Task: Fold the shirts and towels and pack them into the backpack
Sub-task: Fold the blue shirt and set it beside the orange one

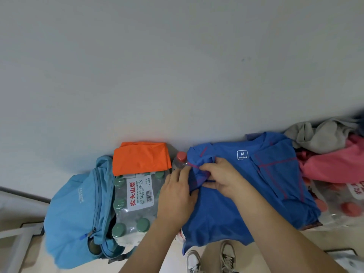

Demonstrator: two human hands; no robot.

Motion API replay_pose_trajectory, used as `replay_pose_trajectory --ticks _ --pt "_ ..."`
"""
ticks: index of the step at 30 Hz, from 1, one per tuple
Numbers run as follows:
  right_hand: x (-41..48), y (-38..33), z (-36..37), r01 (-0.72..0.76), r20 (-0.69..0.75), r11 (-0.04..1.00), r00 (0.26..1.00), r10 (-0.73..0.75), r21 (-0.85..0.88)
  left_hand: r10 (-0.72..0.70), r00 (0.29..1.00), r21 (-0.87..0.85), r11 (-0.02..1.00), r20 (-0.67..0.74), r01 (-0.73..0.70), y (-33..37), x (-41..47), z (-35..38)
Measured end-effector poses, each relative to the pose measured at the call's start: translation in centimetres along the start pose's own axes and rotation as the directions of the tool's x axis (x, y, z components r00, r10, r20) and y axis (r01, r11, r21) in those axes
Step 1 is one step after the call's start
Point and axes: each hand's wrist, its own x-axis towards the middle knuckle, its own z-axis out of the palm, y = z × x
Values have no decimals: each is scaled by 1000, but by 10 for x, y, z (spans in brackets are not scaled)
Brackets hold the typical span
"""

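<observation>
Right hand (218, 174) pinching the bunched sleeve (200, 175), left hand (177, 196) flat-fingered at the edge: best pull it smooth across the blue shirt (246, 194), spread near the backpack (78, 213), before creasing.

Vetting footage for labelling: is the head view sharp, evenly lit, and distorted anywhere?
Head view: soft even light, no glare; the blue shirt, its size label and the water pack print read sharp; the same view's wide lens stretches the forearms near the bottom edge.
</observation>
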Motion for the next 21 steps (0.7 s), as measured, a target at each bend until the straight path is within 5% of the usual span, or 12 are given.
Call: replay_pose_trajectory --ticks 11,15,21 --pt "12 -13 4 234 60 949 972 -226 -210 29 998 10 1000 -51 -29 17 6 -19" --pt "15 -31 -4 266 131 927 962 -238 -264 174 983 -75 981 -57 -178 33 2 -15" --pt "19 -29 -10 366 130 680 919 -373 -635 320 940 -13 947 122 -321 32 -4 16"
